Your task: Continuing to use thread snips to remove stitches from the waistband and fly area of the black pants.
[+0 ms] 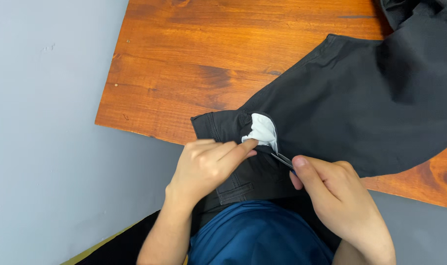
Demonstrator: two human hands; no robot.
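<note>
Dark grey cotton trousers (361,98) lie across the right half of the frame on a reddish-brown varnished wooden table (184,54), long axis running from lower centre up to the upper right corner, waistband end pointing down toward the person at the table's near edge. White fabric pocket lining (262,130) sticks out at centre frame, a small rounded patch, bright against the dark cloth; no print readable on it.

Left hand (206,164), lower centre, rests on the waistband, fingers together, index fingertip pressing the lower edge of the white lining. Right hand (334,189), lower right of centre, has thumb and fingers closed on a small thin dark metal tool (282,159); only its short tip shows, pointing up-left toward the lining, kind cannot be told.

More of the trousers bunch in the upper right corner. Grey floor (46,147) fills the left side. Blue fabric garment (258,233) on the person's lap sits at bottom centre, just below the waistband.
</note>
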